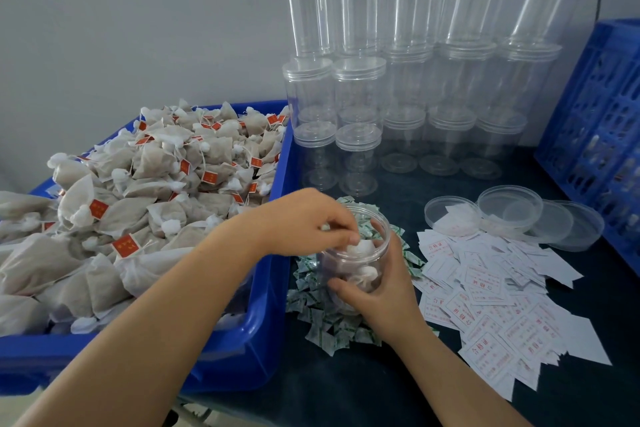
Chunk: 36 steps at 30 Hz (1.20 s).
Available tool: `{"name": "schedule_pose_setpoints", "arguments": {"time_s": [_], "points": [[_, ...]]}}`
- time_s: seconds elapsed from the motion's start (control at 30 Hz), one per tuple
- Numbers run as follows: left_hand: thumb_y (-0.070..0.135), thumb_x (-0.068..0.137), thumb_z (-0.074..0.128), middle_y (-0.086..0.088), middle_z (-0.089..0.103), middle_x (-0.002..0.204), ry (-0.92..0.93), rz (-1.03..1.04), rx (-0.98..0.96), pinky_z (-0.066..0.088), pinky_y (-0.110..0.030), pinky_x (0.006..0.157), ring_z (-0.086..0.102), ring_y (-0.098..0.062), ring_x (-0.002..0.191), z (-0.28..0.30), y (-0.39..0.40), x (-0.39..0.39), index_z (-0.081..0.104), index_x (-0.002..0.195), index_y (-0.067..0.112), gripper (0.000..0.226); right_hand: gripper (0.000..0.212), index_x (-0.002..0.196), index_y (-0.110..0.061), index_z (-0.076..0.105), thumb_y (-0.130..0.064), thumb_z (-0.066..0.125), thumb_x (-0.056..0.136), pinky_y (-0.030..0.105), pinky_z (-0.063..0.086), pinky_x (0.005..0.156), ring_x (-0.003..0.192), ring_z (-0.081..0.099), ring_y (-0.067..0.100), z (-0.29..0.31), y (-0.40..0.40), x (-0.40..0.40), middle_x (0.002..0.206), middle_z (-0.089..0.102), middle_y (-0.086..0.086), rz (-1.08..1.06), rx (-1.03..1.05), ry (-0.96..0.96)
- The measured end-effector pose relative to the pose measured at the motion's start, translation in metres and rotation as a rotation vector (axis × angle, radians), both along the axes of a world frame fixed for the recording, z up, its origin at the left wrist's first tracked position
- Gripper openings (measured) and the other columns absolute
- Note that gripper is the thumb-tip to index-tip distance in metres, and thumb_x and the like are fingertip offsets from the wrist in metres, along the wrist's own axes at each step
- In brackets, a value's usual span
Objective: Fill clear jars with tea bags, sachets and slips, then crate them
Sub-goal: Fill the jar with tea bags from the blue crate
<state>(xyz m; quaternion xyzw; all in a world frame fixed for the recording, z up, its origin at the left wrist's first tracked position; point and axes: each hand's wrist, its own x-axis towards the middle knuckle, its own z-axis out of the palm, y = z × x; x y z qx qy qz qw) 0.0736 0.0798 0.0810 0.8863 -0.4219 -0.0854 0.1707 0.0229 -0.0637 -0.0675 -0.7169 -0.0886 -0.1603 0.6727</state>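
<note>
A clear jar stands open on a heap of green-and-white sachets, with some tea bags inside it. My right hand grips the jar's side from the right. Over the jar's mouth, my left hand has curled fingers pinching a white tea bag at the rim. A blue bin on the left is heaped with tea bags that carry red tags. White slips with red print lie scattered to the right.
Stacks of empty clear jars stand at the back against the wall. Several loose clear lids lie behind the slips. A blue slatted crate stands at the far right. The tabletop is dark.
</note>
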Motion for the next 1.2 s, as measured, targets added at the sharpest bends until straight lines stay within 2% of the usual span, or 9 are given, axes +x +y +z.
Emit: {"name": "schedule_pose_setpoints", "arguments": {"time_s": [0.1,0.2,0.4,0.47,0.53,0.67,0.9,1.07,1.2], "points": [[0.037,0.1,0.04,0.003,0.05,0.058,-0.023,-0.016,0.105,0.032,-0.02,0.077,0.045,-0.008,0.059,-0.003,-0.004,-0.003,0.062,0.076,0.005,0.046,0.091,0.127,-0.071,0.036,-0.045,0.087,0.056,0.012,0.049,0.089,0.121,0.059,0.002,0.001,0.001,0.0,0.133,0.057,-0.018,0.012,0.022,-0.001],[0.04,0.101,0.031,-0.003,0.058,0.067,0.001,0.026,0.164,0.012,-0.009,0.1,0.054,-0.016,0.083,-0.003,-0.007,-0.005,0.064,0.085,0.005,0.051,0.09,0.13,-0.066,0.038,-0.042,0.088,0.059,0.01,0.048,0.087,0.12,0.06,0.003,0.001,0.001,-0.001,0.13,0.059,-0.022,0.018,0.033,0.004],[0.049,0.098,0.022,0.006,0.052,0.063,0.065,-0.015,0.254,0.001,-0.03,0.118,0.052,0.004,0.073,-0.004,-0.013,-0.009,0.053,0.068,0.017,0.054,0.099,0.142,-0.054,0.034,-0.043,0.089,0.06,0.029,0.048,0.102,0.131,0.053,0.009,-0.001,-0.001,0.001,0.14,0.054,-0.014,0.029,-0.001,-0.01],[0.058,0.089,0.022,0.006,0.06,0.068,0.148,0.02,0.089,0.023,-0.034,0.114,0.059,-0.001,0.08,-0.002,-0.009,-0.01,0.057,0.07,0.025,0.052,0.098,0.139,-0.056,0.035,-0.049,0.089,0.058,0.033,0.05,0.099,0.126,0.057,0.01,-0.002,-0.001,0.001,0.135,0.056,-0.016,0.021,-0.013,0.004],[0.063,0.083,0.028,0.006,0.068,0.073,0.164,0.117,-0.178,0.049,-0.036,0.089,0.065,-0.011,0.078,0.002,-0.003,-0.007,0.063,0.078,0.027,0.051,0.099,0.138,-0.056,0.036,-0.06,0.089,0.054,0.031,0.052,0.094,0.119,0.06,0.009,-0.003,-0.001,0.0,0.127,0.057,-0.022,0.01,-0.017,0.027],[0.038,0.097,0.042,0.007,0.069,0.072,-0.005,0.432,-0.665,0.054,-0.028,0.076,0.067,-0.014,0.075,0.003,0.006,0.021,0.062,0.078,0.026,0.03,0.098,0.134,-0.063,0.035,-0.06,0.09,0.053,0.016,0.05,0.092,0.12,0.058,0.003,-0.003,0.0,-0.001,0.126,0.054,-0.028,-0.001,-0.014,0.033],[0.021,0.094,0.055,0.001,0.063,0.111,-0.101,0.328,0.222,0.044,-0.026,0.084,0.056,-0.013,0.097,-0.013,-0.005,0.078,0.064,0.113,0.016,0.021,0.095,0.132,-0.065,0.036,-0.051,0.09,0.056,0.01,0.047,0.09,0.121,0.056,0.001,-0.003,-0.001,0.0,0.124,0.052,-0.03,-0.006,-0.008,0.027],[0.018,0.093,0.056,-0.003,0.055,0.129,-0.037,0.238,0.539,0.039,-0.027,0.08,0.053,-0.021,0.108,-0.034,-0.034,0.101,0.053,0.131,0.019,0.038,0.097,0.138,-0.059,0.037,-0.045,0.091,0.058,0.014,0.05,0.091,0.122,0.056,0.003,-0.002,-0.002,-0.001,0.127,0.054,-0.026,-0.015,-0.019,0.004],[0.025,0.095,0.052,-0.001,0.058,0.121,0.152,0.215,0.75,0.049,-0.033,0.084,0.058,-0.019,0.096,-0.053,-0.043,0.112,0.055,0.123,0.019,0.028,0.104,0.144,-0.053,0.034,-0.049,0.091,0.057,0.036,0.05,0.102,0.128,0.053,0.008,-0.007,-0.003,0.0,0.137,0.052,-0.019,-0.004,-0.051,0.027]]}}
